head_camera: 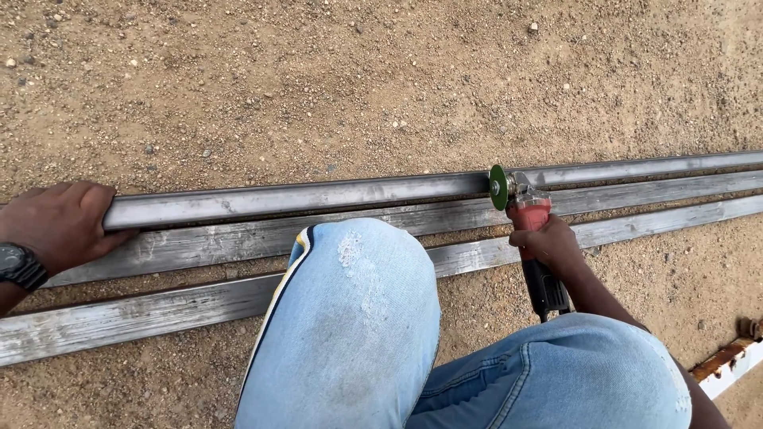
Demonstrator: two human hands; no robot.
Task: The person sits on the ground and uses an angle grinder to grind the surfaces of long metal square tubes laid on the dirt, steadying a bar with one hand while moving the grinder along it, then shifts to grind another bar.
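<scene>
Three long steel bars lie side by side on the gravel ground (pixel 334 79), running left to right across the view. The left hand (pixel 57 225) is wrapped over the far bar (pixel 318 196) near its left end, fingers curled round the top edge and palm pressing down; a dark wristwatch (pixel 19 265) sits on that wrist. Over on the right, the right hand (pixel 550 246) is closed tight round the body of a red angle grinder (pixel 531 218), its black handle (pixel 547 287) trailing back toward the person. The green disc (pixel 498 187) stands upright, edge-on against that same far bar, touching it well along from the left hand. The middle bar (pixel 238 236) and the near bar (pixel 119 318) lie flat just beside it, grey and scuffed. Both knees in pale blue jeans (pixel 358 318) fill the foreground, the left knee over the near bar. A rusty white strip (pixel 727 361) pokes in at the lower right corner.
</scene>
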